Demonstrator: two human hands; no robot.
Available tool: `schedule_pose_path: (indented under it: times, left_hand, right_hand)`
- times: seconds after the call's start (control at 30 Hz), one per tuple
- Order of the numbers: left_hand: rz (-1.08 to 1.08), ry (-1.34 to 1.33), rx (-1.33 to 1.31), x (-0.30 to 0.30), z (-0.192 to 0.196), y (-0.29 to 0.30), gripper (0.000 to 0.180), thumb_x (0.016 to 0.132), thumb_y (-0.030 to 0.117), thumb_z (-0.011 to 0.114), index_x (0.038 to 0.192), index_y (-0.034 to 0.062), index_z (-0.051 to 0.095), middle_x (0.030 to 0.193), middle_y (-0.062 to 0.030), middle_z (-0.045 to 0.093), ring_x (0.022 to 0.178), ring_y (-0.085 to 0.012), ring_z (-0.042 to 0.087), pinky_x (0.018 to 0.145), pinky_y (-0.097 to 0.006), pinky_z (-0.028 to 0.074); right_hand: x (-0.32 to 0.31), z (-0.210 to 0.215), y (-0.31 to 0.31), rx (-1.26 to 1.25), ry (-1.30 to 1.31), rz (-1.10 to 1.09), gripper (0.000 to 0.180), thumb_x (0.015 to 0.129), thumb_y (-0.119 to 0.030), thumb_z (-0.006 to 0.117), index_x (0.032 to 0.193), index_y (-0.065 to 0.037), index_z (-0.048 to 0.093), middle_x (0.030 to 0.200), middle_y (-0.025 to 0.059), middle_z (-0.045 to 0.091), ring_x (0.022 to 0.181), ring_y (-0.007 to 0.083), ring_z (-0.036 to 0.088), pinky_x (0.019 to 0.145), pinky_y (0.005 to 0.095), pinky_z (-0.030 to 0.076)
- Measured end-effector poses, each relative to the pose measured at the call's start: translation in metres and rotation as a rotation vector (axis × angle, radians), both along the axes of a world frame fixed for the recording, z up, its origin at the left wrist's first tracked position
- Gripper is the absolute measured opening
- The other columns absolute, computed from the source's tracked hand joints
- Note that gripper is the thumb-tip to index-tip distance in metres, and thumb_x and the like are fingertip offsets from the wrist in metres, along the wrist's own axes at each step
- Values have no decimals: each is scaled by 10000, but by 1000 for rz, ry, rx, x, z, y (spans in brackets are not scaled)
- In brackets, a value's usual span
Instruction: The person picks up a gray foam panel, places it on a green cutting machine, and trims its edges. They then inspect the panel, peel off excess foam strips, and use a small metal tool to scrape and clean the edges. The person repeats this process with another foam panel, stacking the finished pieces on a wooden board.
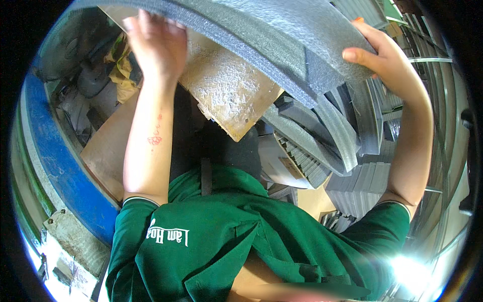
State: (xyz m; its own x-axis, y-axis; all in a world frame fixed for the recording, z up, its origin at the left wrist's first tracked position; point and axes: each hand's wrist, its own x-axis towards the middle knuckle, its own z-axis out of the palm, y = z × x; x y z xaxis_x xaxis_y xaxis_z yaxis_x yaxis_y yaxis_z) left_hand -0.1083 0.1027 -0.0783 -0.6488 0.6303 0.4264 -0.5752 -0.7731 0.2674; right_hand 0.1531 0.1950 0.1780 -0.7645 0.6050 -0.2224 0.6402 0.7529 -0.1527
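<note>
A large grey foam piece (236,35) with a stepped, layered edge arches across the top of the head view, over a worn wooden board (229,75). My right hand (380,58) grips its right end, the thumb on the near face and the other fingers partly hidden behind. At the board's left part, my left hand (158,48) lies with fingers stretched out toward the foam's near edge. Its fingertips meet that edge; whether they press on it I cannot tell. The far side of the foam is outside the picture.
Curved grey foam strips (322,131) hang together right of the board. Stacks of grey foam pieces (359,181) stand below them, beside a white box (282,161). Along the left runs a blue curved edge (70,156), with a dark fan (70,43) behind it.
</note>
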Motion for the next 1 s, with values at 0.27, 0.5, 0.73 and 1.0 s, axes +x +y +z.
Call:
schedule_pose_path:
  times: [0.27,0.5,0.73,1.0]
  left_hand:
    - [-286,115,-231,155,-3,-32,842,873,-30,750,1526,28,222,1466,-167,414,1383,-262,422,1171,-463,368]
    - [-42,140,-331,162,-22,-18,669,902,-59,596,1492,22,290,1416,-152,478,1334,-271,491,1155,-442,377]
    - [-167,84,-250,166,-29,-21,723,897,-81,616,1515,48,264,1438,-144,463,1364,-275,474,1155,-457,388]
    - [-396,-32,-125,159,-20,-39,631,1028,282,510,1568,178,199,1545,-120,390,1399,-312,458,1122,-549,437]
  right_hand:
    - [-24,-19,-18,158,134,228,385,971,-325,709,1150,16,686,1125,53,638,1070,174,593,958,304,430]
    - [-45,-11,-38,533,45,526,373,934,-320,742,986,38,654,1073,62,584,1049,205,573,959,341,402]
    - [-43,4,-27,-15,242,234,332,982,-293,683,919,26,615,1038,11,586,1037,119,564,943,284,388]
    - [-52,-21,-42,-305,47,54,338,980,-227,680,1242,-16,647,1114,35,697,998,89,633,896,260,483]
